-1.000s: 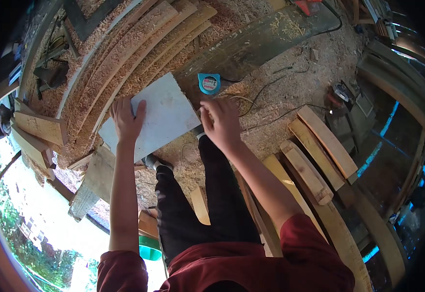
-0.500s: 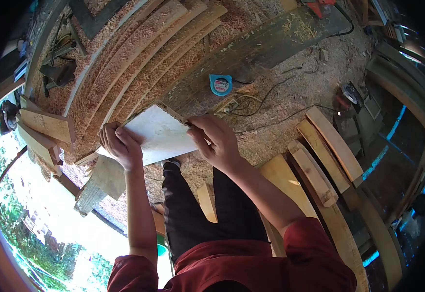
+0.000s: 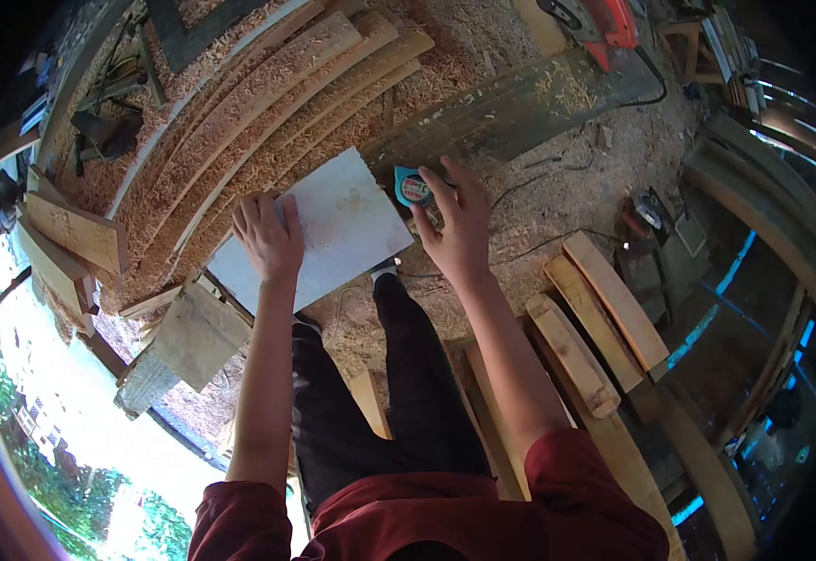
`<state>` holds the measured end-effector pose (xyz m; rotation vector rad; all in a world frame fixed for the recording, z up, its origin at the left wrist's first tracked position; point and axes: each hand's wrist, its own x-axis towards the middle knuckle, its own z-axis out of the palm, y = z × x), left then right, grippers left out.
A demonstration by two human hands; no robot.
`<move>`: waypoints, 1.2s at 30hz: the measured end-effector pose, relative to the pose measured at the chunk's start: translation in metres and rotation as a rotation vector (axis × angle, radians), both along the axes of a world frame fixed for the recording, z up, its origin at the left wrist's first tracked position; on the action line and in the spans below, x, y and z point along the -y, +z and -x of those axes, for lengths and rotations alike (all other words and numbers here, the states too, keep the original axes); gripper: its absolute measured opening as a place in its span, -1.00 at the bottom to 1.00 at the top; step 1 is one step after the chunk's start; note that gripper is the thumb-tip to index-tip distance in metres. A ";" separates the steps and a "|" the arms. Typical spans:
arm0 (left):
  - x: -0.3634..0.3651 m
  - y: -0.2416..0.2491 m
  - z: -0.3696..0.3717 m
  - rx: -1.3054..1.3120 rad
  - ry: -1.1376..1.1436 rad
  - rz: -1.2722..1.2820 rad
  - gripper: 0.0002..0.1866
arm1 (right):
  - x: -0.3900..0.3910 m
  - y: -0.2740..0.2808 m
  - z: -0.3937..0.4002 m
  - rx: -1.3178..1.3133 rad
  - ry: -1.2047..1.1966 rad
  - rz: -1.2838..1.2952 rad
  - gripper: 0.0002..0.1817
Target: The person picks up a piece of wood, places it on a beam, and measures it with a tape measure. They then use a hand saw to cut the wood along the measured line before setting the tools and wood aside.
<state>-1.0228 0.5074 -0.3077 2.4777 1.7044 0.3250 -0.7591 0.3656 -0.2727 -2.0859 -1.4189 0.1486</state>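
Note:
A white rectangular board (image 3: pixel 347 229) lies on the workbench plank in front of me, its upper edge rough. My left hand (image 3: pixel 272 241) rests on the left part of the board with its fingers stretched out over the surface. A blue tape measure (image 3: pixel 414 190) with a round red-and-white label sits just beyond the board's right edge. My right hand (image 3: pixel 460 224) is at the tape measure, thumb and fingers spread apart, with fingertips right at the right side of its case.
Curved wooden pieces (image 3: pixel 277 103) lie among shavings at upper left. A red power tool (image 3: pixel 618 33) stands on the dark plank (image 3: pixel 511 117) at upper right. Short wood blocks (image 3: pixel 572 355) lie at right. Cables (image 3: pixel 539 182) cross the sawdust-covered ground.
The white board has gone from tilted in both hands to lying flat. My right hand has let go of its edge and moved to the tape measure; my left hand now lies on top.

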 end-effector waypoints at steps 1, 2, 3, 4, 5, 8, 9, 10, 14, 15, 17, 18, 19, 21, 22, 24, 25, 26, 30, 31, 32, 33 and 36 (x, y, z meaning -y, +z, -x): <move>0.001 -0.003 0.000 -0.026 -0.014 -0.017 -0.58 | -0.001 -0.003 -0.003 -0.036 0.056 0.058 -0.39; 0.000 -0.007 0.001 -0.025 -0.003 -0.016 -0.58 | -0.002 -0.006 -0.006 -0.073 0.113 0.117 -0.37; -0.002 -0.009 0.001 -0.029 -0.009 -0.030 -0.58 | -0.003 -0.009 -0.008 -0.072 0.125 0.117 -0.37; -0.004 -0.010 0.001 -0.035 -0.016 -0.046 -0.57 | -0.005 -0.011 -0.010 -0.092 0.149 0.112 -0.36; -0.006 -0.011 0.002 -0.035 -0.005 -0.047 -0.57 | -0.008 -0.014 -0.012 -0.112 0.172 0.109 -0.34; -0.009 -0.007 0.000 -0.028 -0.001 -0.006 -0.59 | -0.014 -0.025 -0.018 -0.143 0.129 0.021 -0.34; -0.009 -0.007 0.000 -0.011 -0.008 0.022 -0.60 | -0.014 -0.025 -0.019 -0.142 0.140 0.020 -0.34; -0.010 -0.005 0.000 0.007 -0.013 0.048 -0.61 | -0.016 -0.024 -0.020 -0.126 0.123 0.042 -0.35; -0.012 -0.002 0.002 0.064 -0.009 0.044 -0.64 | -0.021 -0.008 -0.014 -0.013 0.082 0.099 -0.36; -0.011 -0.001 0.003 0.111 -0.012 0.034 -0.63 | -0.022 -0.002 -0.011 -0.008 0.098 0.087 -0.36; -0.007 0.004 0.011 0.188 0.022 0.056 -0.57 | -0.025 0.007 -0.003 -0.008 0.041 0.053 -0.35; -0.007 0.011 0.016 0.193 0.049 0.034 -0.57 | -0.028 0.011 0.002 -0.003 0.069 0.033 -0.35; -0.006 0.017 0.023 0.247 0.078 0.035 -0.61 | -0.031 0.016 0.007 -0.021 0.084 0.038 -0.35; -0.004 0.037 0.038 0.335 0.144 0.058 -0.66 | -0.044 0.023 0.020 -0.081 0.147 0.024 -0.40; -0.004 0.044 0.052 0.339 0.178 0.043 -0.66 | -0.053 0.024 0.029 -0.079 0.183 0.016 -0.40; -0.004 0.054 0.080 0.391 0.271 0.038 -0.66 | -0.072 0.024 0.050 -0.064 0.281 0.011 -0.45; -0.005 0.061 0.094 0.451 0.331 0.023 -0.68 | -0.086 0.027 0.064 -0.076 0.340 0.035 -0.48; -0.007 0.065 0.110 0.453 0.361 0.012 -0.68 | -0.101 0.026 0.078 -0.074 0.371 0.032 -0.48; -0.015 0.073 0.179 0.467 0.497 -0.086 -0.68 | -0.166 0.023 0.149 -0.168 0.567 0.100 -0.48; -0.016 0.075 0.193 0.484 0.536 -0.085 -0.67 | -0.185 0.021 0.167 -0.229 0.627 0.120 -0.47; -0.018 0.075 0.207 0.501 0.575 -0.084 -0.66 | -0.204 0.019 0.186 -0.290 0.686 0.141 -0.45; -0.019 0.072 0.218 0.512 0.594 -0.091 -0.63 | -0.225 0.019 0.205 -0.284 0.704 0.143 -0.45; -0.023 0.072 0.243 0.523 0.630 -0.064 -0.63 | -0.290 0.009 0.261 -0.308 0.774 0.115 -0.40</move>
